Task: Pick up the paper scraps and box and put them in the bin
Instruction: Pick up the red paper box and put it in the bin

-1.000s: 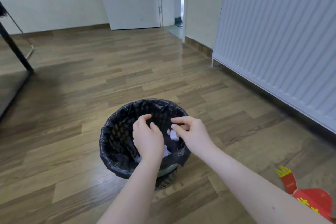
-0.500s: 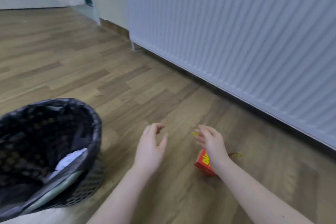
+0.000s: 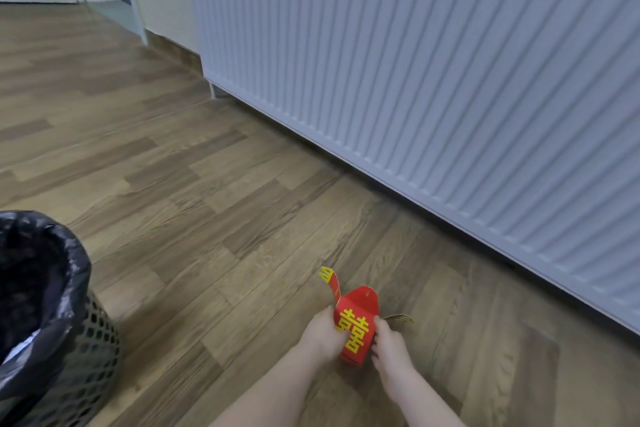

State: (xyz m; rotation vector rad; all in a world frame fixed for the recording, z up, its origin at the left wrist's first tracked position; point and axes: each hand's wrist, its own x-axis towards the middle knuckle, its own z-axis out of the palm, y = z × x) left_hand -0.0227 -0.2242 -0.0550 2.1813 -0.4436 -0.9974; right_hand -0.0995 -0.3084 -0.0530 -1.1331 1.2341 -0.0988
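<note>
Box (image 3: 356, 326), red, clamped between left hand (image 3: 323, 333) and right hand (image 3: 389, 345) fingers; best lifted level, loose flaps tucked, toward bin (image 3: 74, 288).

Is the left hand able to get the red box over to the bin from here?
Probably yes. The left hand already grips the red box with the right hand, and only bare floor lies between it and the bin on its side.

Both hands newly on box (image 3: 356, 326)
</note>
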